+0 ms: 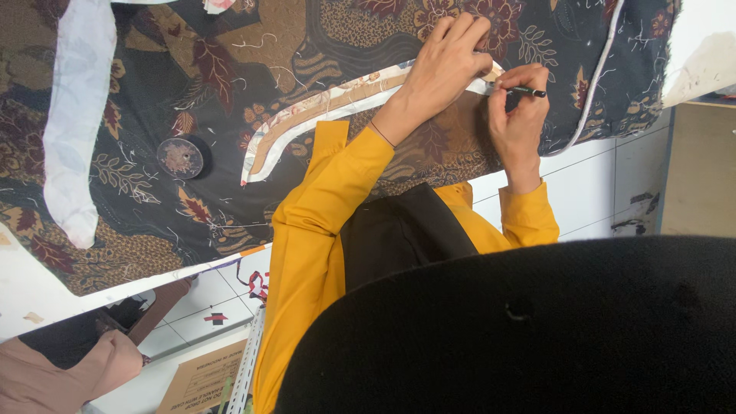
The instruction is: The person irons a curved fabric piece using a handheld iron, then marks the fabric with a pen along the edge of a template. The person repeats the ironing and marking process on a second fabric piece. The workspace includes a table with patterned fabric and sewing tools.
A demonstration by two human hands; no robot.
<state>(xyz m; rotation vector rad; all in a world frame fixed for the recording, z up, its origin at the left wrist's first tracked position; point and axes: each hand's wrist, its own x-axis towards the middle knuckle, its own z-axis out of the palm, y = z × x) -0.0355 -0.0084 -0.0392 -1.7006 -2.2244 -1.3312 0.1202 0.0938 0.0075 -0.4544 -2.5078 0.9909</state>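
2 hands meet at the upper right of the table, over a long curved cream-and-tan paper pattern piece point(322, 115) that lies on dark floral batik cloth point(230, 54). The left hand point(448, 57) lies flat with fingers spread, pressing the pattern's end, probably so it cannot slide. The right hand point(517, 115) pinches a slim black pen point(529, 91) by the pattern's edge, its tip hidden behind the fingers, so whether it touches cloth is unclear. A round dark metal weight point(180, 157) sits on the cloth just beside the pattern's other end. A pale strip of fabric point(73, 115) drapes at left. A black rounded shape fills the lower right and hides everything below the yellow sleeves point(322, 222).
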